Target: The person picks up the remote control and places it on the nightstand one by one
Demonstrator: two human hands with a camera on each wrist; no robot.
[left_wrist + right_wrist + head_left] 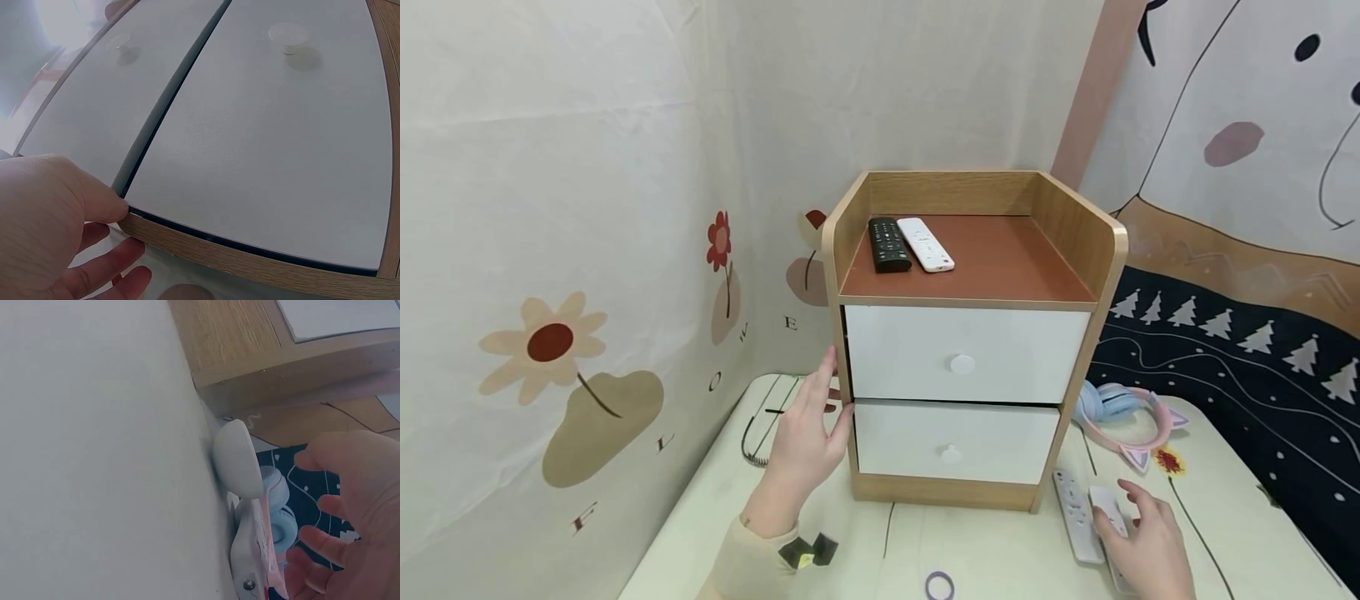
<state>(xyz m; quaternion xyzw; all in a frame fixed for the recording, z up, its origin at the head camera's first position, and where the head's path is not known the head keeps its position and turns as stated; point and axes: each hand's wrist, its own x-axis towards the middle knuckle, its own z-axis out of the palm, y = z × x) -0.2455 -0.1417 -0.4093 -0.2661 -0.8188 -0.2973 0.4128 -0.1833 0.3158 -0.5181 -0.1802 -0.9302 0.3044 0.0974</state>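
Observation:
A small wooden cabinet (947,490) with two white drawers, both pushed in, stands on the table. My left hand (805,442) touches its left side with extended fingers; in the left wrist view the thumb (106,203) lies at the front edge near the gap between the drawers. Beside the cabinet's lower right corner lie two white remote controls, the left one (1077,517) and the right one (1105,502). My right hand (1153,542) is over the right one, thumb and fingers spread apart. In the right wrist view a gap shows between its fingers (322,544) and the remotes (239,459).
On the cabinet's brown top lie a black remote (889,246) and a white remote (927,244). Pink and blue cat-ear headphones (1123,417) rest behind the right hand. A purple ring (940,575) lies at the front. Printed cloth walls (925,83) stand behind and at both sides.

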